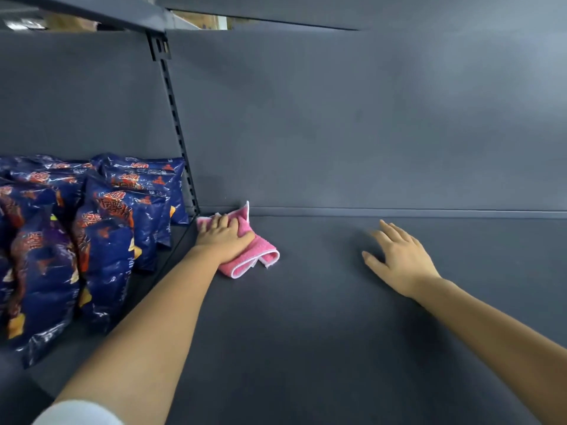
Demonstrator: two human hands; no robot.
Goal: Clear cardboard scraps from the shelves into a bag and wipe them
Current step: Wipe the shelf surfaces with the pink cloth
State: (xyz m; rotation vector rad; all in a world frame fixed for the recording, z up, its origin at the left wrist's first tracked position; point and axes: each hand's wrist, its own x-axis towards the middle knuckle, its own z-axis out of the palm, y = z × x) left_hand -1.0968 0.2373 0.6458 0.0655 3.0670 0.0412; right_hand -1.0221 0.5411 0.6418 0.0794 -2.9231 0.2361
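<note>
A folded pink cloth (pixel 260 251) with a white edge lies in the back left corner of the dark grey shelf (pixel 322 317). My left hand (pixel 225 237) presses flat on the cloth, fingers straight and pointing toward the back panel. My right hand (pixel 399 259) rests open on the bare shelf surface to the right, fingers spread. No cardboard scraps or bag show in the head view.
Several blue snack bags (pixel 101 228) stand packed on the neighbouring shelf section at the left, beyond a slotted upright post (pixel 181 133). The grey back panel (pixel 368 118) rises behind the shelf, and another shelf (pixel 92 10) hangs overhead.
</note>
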